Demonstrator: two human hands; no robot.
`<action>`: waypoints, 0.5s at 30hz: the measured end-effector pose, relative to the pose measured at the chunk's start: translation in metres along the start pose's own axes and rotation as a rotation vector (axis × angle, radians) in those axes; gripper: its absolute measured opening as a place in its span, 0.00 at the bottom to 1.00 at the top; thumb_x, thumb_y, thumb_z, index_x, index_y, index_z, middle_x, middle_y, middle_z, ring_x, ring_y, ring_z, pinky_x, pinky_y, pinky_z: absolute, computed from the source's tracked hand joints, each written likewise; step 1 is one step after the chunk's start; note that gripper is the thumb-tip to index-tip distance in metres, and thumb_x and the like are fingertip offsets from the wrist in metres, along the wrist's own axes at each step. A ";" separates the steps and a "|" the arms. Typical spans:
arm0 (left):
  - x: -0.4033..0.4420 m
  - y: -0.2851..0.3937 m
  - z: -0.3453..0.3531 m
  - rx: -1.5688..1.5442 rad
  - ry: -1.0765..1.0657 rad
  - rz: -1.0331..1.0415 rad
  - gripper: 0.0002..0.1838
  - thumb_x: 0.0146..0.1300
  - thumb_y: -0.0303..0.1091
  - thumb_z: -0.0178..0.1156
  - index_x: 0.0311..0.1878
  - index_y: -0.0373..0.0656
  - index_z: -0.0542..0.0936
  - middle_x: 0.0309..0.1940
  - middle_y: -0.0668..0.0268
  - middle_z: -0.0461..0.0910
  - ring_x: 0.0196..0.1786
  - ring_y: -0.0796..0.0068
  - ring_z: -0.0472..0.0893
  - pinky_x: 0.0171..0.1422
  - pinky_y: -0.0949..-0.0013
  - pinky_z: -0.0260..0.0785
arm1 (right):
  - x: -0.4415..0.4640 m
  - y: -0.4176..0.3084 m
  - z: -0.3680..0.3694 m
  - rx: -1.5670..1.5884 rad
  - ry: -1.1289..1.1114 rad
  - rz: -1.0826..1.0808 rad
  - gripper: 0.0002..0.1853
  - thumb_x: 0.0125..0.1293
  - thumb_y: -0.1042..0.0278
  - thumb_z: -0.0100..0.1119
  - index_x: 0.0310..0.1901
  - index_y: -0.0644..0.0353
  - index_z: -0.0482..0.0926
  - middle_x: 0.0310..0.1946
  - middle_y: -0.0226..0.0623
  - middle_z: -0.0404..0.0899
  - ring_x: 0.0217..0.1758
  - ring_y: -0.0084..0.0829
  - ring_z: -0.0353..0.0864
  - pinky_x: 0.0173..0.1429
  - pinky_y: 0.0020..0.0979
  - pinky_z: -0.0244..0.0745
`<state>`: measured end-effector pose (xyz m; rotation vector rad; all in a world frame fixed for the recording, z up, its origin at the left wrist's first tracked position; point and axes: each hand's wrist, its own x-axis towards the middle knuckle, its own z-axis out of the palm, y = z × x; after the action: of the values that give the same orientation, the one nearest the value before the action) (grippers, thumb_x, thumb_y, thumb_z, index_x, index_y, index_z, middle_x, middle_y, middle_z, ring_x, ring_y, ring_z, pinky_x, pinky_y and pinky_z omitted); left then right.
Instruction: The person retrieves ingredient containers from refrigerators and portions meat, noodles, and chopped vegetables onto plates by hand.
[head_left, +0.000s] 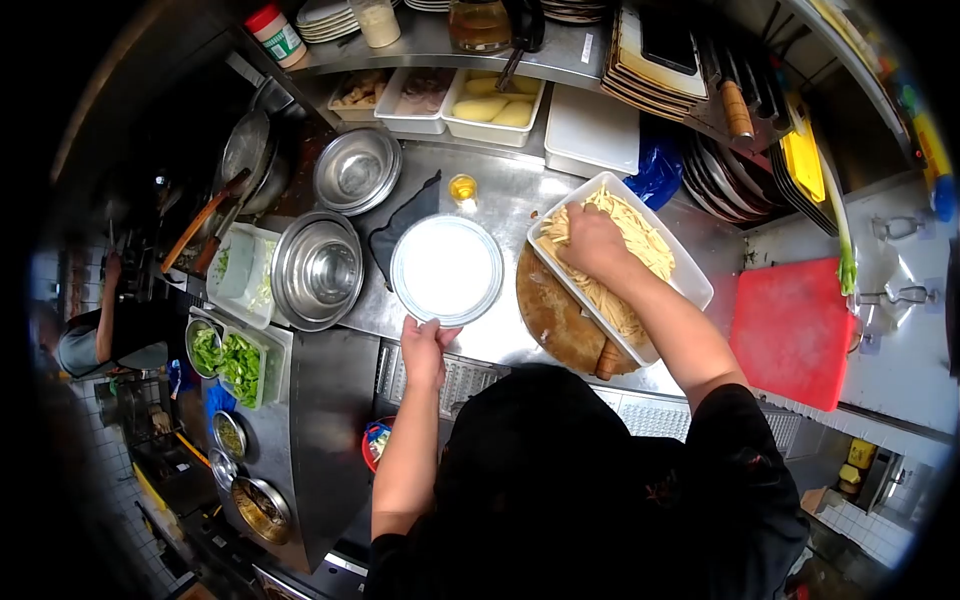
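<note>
**Q:** Where are the strips?

**A:** The strips, pale yellow and cut thin, lie in the white tub. The tub sits at a slant, partly over the round wooden board.

**Q:** State of the right hand?

**A:** The right hand reaches into the strips near the tub's far end. Its fingers point down and look bent; the back of the hand hides the tips. Whether they are closed on any strips cannot be told.

**Q:** And the left hand?

**A:** The left hand is at the near rim of the round white dish. Whether its fingers are clamped there cannot be told, as the underside is hidden.

**Q:** How should the strips handle?

**A:** Judged by look: light singly, pliable, possibly damp and slippery, liable to snap or tangle under a hard squeeze. Grasp a loose bundle from above, fingers curled beneath it.

**Q:** The dish?

**A:** Probably stiff, moderately light, smooth at the edge; breakable if ceramic. Hold it by the rim, thumb above and fingers below. The full tub is likely heavier; grip opposite walls.
</note>
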<state>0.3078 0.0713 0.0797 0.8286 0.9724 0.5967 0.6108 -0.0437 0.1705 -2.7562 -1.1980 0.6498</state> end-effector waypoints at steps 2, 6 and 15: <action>-0.006 0.025 0.011 0.029 -0.022 0.054 0.16 0.68 0.16 0.47 0.58 0.33 0.69 0.48 0.55 0.81 0.40 0.69 0.86 0.47 0.66 0.86 | -0.004 0.013 -0.004 0.154 0.059 -0.016 0.36 0.55 0.61 0.71 0.64 0.68 0.70 0.56 0.58 0.78 0.61 0.51 0.78 0.65 0.42 0.75; -0.011 0.058 0.031 0.079 -0.074 0.145 0.16 0.67 0.16 0.47 0.58 0.32 0.70 0.49 0.55 0.81 0.42 0.69 0.86 0.47 0.68 0.85 | -0.020 0.034 -0.031 0.379 0.115 0.011 0.34 0.55 0.65 0.70 0.62 0.69 0.71 0.53 0.57 0.81 0.59 0.49 0.81 0.64 0.42 0.76; -0.015 0.085 0.093 0.180 -0.204 0.161 0.19 0.67 0.16 0.47 0.61 0.30 0.68 0.47 0.54 0.82 0.42 0.69 0.86 0.46 0.69 0.85 | -0.038 0.083 -0.070 1.321 0.047 -0.021 0.28 0.58 0.82 0.58 0.63 0.68 0.72 0.54 0.41 0.81 0.54 0.33 0.83 0.60 0.31 0.78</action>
<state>0.3773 0.0760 0.1858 1.1132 0.7848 0.5548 0.6727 -0.1208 0.2285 -1.6025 -0.4327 0.8990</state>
